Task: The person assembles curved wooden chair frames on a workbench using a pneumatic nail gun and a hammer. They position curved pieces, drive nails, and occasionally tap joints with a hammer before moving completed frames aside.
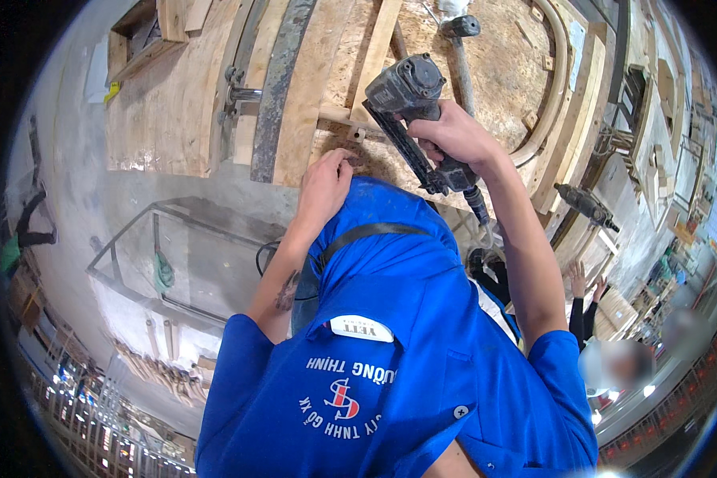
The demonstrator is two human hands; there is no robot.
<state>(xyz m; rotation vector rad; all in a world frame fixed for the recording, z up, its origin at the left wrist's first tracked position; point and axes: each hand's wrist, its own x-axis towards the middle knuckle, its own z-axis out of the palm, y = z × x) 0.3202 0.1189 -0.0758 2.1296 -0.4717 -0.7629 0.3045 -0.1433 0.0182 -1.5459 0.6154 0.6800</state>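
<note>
My right hand (454, 137) is closed round the grip of a black pneumatic nail gun (410, 88). The gun hangs over the near part of the workbench, its long magazine slanting down toward me and an air hose fitting at its lower end. My left hand (327, 185) rests at the bench's near edge, fingers curled; what they pinch, if anything, is hidden. Just beyond those fingers lies a small wooden block with a hole (356, 135), beside a wooden strip (338, 115). A hammer (462, 68) lies on the chipboard top (502, 48) behind the gun.
A curved wooden rail (562, 76) borders the board's right side, held among small blocks. A metal clamp (239, 94) and a grey-stained bar (283, 88) are on the left. A second power tool (587, 205) lies to the right, near another person's hands (585, 285).
</note>
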